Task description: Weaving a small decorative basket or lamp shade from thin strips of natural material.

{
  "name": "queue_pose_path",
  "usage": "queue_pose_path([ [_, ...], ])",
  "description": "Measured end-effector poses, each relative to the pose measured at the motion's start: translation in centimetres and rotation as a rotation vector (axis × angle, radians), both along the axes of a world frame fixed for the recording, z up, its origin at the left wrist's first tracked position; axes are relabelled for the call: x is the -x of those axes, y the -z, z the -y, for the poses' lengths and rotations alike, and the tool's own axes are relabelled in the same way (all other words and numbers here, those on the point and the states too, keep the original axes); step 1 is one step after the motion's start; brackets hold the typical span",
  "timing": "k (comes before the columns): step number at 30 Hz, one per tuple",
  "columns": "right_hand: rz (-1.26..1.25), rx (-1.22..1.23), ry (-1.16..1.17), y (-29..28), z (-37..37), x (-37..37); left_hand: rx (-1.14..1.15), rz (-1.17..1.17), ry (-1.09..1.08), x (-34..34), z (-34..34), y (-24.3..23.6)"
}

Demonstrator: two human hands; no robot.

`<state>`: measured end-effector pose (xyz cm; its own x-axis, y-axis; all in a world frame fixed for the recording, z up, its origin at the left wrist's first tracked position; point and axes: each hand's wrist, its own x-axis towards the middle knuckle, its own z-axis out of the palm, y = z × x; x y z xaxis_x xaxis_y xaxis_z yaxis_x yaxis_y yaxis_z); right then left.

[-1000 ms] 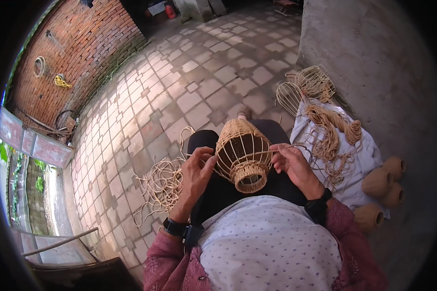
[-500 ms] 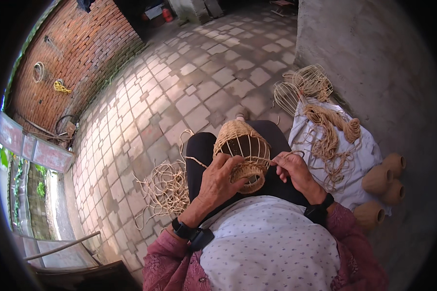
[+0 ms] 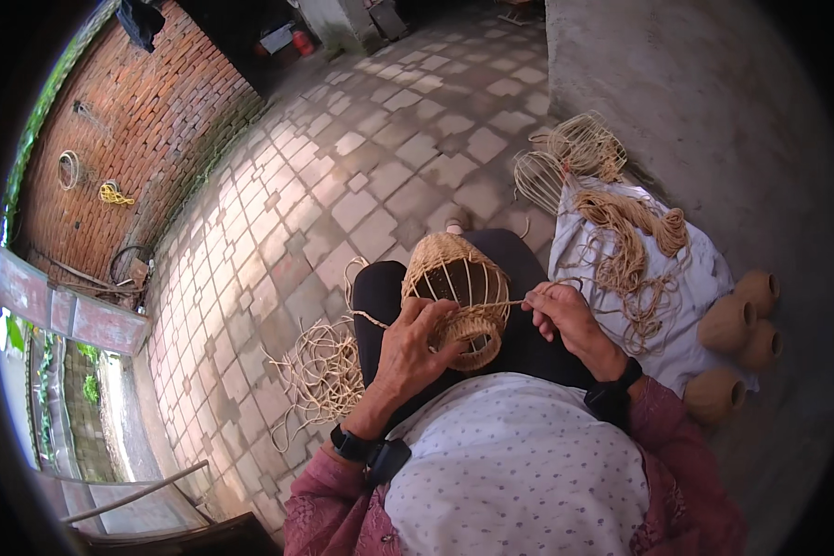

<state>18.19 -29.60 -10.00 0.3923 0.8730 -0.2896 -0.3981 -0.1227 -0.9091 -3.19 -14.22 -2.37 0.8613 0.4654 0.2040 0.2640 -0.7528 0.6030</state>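
A half-woven basket (image 3: 442, 251) lies across my lap, its tan band woven at the far end and its pale upright ribs bare in the middle. The narrow woven ring at its near end faces my belly. My left hand (image 3: 412, 341) is closed round the left side of the basket near this ring, with the fingers over the ribs. From the ribs a tan cord (image 3: 511, 303) runs tight to my right hand (image 3: 566, 316), which pinches it just right of the basket. Another length of cord passes leftward from under my left hand over my knee.
A loose heap of cord (image 3: 321, 373) lies on the paved floor to my left. At my right, a white cloth (image 3: 700, 269) bears hanks of cord (image 3: 621, 259), with open rib frames (image 3: 581, 148) beyond and several round clay-coloured pots (image 3: 726, 322) beside it. A brick wall (image 3: 171, 102) stands far left.
My right hand has drawn slightly away from the basket, so a longer stretch of tight cord shows. My left hand keeps its hold. The whole view has shifted a little.
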Motion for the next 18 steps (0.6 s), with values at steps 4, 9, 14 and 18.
queue_pose_path([
  [4, -0.086, -0.001, 0.058, 0.4, -0.3, -1.0, 0.034, 0.121, 0.043, -0.5, -1.1, -0.8],
  [9, -0.163, -0.094, 0.052, -0.2, -2.9, -1.7, -0.245, 0.119, 0.060, -4.5, -2.4, -0.8],
  [14, -0.178, -0.144, -0.014, -1.4, -5.4, -0.8, -0.254, -0.116, 0.054, -6.4, -1.4, -0.8],
  [18, 0.217, -0.021, -0.015, -0.5, -6.3, 0.7, -0.296, -0.149, -0.023, -6.9, -1.0, -0.1],
])
